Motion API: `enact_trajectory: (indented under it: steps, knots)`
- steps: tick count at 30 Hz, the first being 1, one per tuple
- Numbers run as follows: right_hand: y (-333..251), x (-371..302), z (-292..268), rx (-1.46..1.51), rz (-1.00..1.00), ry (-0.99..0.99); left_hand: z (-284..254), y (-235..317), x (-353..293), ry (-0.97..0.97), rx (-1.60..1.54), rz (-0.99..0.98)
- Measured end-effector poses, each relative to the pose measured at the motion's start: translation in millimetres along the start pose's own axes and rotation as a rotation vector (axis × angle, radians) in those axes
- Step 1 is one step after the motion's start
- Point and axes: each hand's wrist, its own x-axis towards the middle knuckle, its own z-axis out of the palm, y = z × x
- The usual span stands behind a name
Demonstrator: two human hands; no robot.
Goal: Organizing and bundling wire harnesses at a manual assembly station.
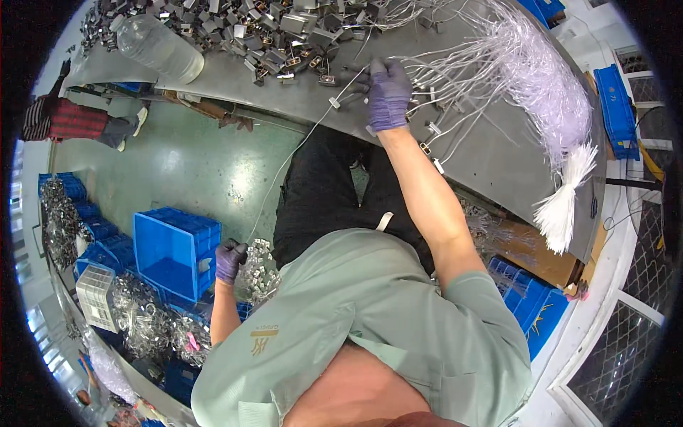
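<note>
A thin white cable [284,165] runs taut in a slant from low on the left up to the table. My left hand [229,262], in a purple glove with dark fingers, is closed around its lower end beside my hip. Over the table edge, my gloved right hand [388,92] has its dark fingertips bent in around the upper part of the cable. A small white connector [334,103] sits on the cable just below those fingers. To the right of this hand, many loose white cables [455,67] with small plug ends fan out from a large bundle [544,92].
Small grey metal-and-plastic parts [270,35] are heaped along the far side of the grey table [498,156]. A clear bottle [160,48] lies at its left. Blue crates [176,249] stand on the floor at left, near bagged parts [142,313]. Another person [75,119] is at far left.
</note>
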Motion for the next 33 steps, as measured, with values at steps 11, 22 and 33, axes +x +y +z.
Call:
enact_trajectory:
  steps: [11,22,33]
  knots:
    - [4.9,-30.7,-23.4,-0.360,-0.383,-0.645,74.0,62.5,35.4,-0.279,-0.336,0.046]
    - [-76.4,-37.0,-56.1,-0.599,-0.447,-0.805,154.8,144.1,80.6,0.072,0.179,0.160]
    - [-67.9,-67.2,-41.7,-0.422,0.072,-0.724,251.7,232.3,112.7,-0.136,-0.196,0.323]
